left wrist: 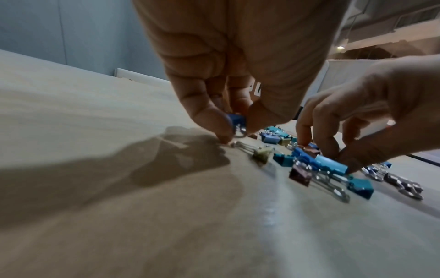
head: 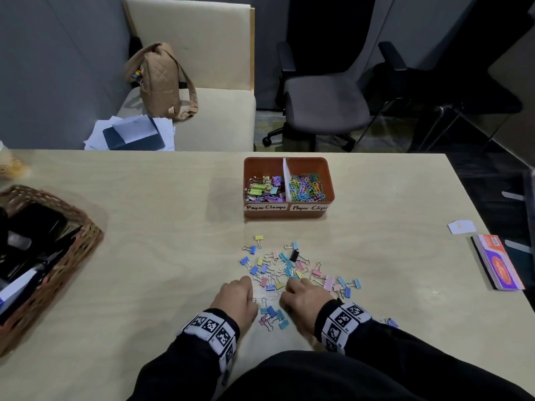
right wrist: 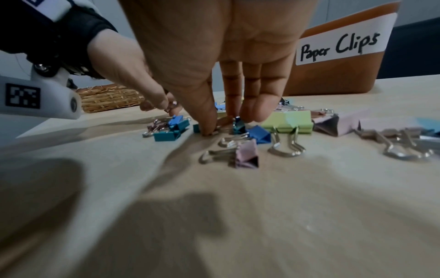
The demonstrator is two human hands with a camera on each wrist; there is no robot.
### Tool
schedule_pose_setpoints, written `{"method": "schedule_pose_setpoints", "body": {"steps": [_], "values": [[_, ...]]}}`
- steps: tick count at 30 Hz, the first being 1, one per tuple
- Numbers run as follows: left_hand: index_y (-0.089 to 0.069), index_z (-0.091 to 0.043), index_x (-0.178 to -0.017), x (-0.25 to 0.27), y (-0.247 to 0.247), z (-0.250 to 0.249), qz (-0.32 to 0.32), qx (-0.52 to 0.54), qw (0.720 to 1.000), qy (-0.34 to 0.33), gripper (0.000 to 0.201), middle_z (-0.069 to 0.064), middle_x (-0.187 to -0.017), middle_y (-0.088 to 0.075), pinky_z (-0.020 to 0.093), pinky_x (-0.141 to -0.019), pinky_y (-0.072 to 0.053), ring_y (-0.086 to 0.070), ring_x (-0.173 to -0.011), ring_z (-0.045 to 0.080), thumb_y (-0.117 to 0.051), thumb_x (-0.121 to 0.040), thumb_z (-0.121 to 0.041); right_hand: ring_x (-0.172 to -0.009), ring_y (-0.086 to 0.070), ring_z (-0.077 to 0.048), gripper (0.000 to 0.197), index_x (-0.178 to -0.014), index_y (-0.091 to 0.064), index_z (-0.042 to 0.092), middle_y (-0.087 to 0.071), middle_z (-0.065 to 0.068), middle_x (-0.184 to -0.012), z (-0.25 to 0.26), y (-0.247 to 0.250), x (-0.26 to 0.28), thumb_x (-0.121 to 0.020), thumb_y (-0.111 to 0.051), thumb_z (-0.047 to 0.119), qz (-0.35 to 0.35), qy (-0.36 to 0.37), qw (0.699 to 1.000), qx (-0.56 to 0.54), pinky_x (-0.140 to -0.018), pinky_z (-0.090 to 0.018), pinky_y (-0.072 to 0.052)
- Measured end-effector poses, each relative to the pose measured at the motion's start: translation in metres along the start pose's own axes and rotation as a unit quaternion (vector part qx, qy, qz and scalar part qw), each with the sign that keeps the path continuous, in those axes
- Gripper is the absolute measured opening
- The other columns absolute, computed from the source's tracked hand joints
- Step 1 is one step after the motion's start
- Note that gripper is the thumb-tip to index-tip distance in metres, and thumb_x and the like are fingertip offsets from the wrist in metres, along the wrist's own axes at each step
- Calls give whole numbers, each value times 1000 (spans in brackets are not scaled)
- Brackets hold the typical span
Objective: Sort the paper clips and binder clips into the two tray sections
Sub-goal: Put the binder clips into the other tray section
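Both hands work at the near edge of a scatter of binder clips, picking them up for the tray.

Left hand [left wrist: 228,79] pinches a dark blue binder clip [left wrist: 237,120] between thumb and fingertips; right hand [right wrist: 228,62] has thumb and fingers curled down around a teal clip [right wrist: 238,126], grip unclear. Loose clips [head: 285,269] lie on the table [head: 144,227] at 12 o'clock from the hands. Beyond them, also at 12 o'clock, sits the orange tray [head: 288,212], clamps in its left section, paper clips in its right. Bare tabletop between pile and tray leaves room, I judge, to carry clips straight forward. A wicker basket [head: 84,241] sits at 9 o'clock, well apart.
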State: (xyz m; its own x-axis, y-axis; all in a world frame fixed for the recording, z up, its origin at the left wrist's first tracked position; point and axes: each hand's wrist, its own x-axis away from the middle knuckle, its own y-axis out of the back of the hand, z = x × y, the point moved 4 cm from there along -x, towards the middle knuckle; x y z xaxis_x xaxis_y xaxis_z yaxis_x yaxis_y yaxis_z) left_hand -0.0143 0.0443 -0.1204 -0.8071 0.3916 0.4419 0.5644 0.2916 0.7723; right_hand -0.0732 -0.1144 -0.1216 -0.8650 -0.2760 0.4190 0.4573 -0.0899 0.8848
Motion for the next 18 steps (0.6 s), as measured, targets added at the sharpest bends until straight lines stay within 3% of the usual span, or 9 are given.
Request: {"method": "schedule_pose_setpoints", "body": {"steps": [4, 8, 11, 14, 18], "values": [[-48, -23, -84, 0, 2, 7, -16, 65, 998, 15, 11, 3, -80, -62, 31, -71, -47, -56, -82, 21, -45, -88, -12, -97, -50, -23, 48, -118, -40, 24, -50, -2, -111, 1, 2, -1, -81, -67, 9, 2, -20, 1000, -18, -80, -37, -53], [-56, -19, -91, 1, 3, 11, -20, 82, 996, 27, 21, 3, -93, -63, 28, -78, -44, -57, -90, 20, -38, -94, -9, -93, -49, -18, 79, -122, -34, 27, -41, 2, -112, -5, -5, -5, -62, -76, -4, -10, -78, 993, -89, -80, -35, -55], [-54, -19, -87, 4, 1, 14, -15, 118, 991, 59, 26, 3, -90, -60, 26, -71, -44, -56, -77, 16, -33, -97, -8, -92, -49, -16, 74, -114, -40, 28, -40, 3, -110, -6, -7, -11, -60, -82, 1, 1, -88, 991, -97, -81, -34, -56], [-55, -14, -86, 8, 2, 14, -3, 186, 979, 84, 25, 1, -66, -58, 31, -60, -52, -58, -52, 18, -33, -97, -11, -94, -47, -17, 62, -108, -46, 27, -40, 2, -108, -5, -9, -14, -63, -82, 5, 5, -78, 993, -88, -83, -34, -55], [-60, -11, -83, 14, 3, 14, 5, 258, 957, 132, 9, 3, -65, -64, 33, -61, -56, -59, -46, 15, -57, -91, -14, -95, -49, -18, 55, -108, -48, 27, -41, 3, -107, -4, -9, -14, -68, -76, 3, 1, -82, 993, -86, -83, -34, -54]]}}
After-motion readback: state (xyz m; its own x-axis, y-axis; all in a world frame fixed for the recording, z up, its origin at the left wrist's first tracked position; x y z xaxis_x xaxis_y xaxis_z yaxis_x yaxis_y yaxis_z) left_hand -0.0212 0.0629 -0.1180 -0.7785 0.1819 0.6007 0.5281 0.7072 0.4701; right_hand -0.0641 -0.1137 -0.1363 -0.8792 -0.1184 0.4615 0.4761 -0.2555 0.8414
